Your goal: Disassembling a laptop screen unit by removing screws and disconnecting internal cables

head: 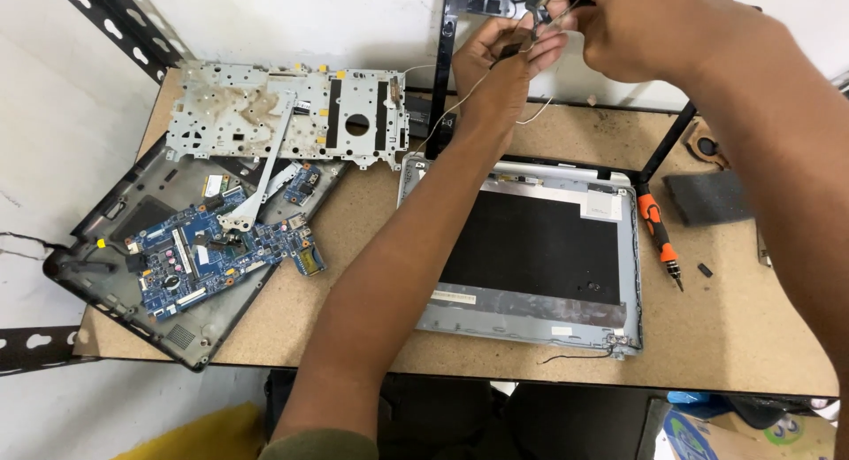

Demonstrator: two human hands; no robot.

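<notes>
Both hands are raised over the back of the bench. My left hand (506,64) pinches a small dark part with thin wires (447,115) trailing down from it. My right hand (637,26) is closed on the same small part and wires from the right, fingertips touching the left ones. Behind them a black screen bezel frame (445,62) leans against the wall. Below my left forearm lies a grey laptop lid shell (531,256) with a black panel inside.
A blue motherboard (212,252) rests in a dark laptop base (115,248) at the left, with a perforated metal frame (292,115) behind it. An orange screwdriver (659,234), a dark foam pad (707,197) and a small fan (707,146) lie at the right on the wooden bench (725,336).
</notes>
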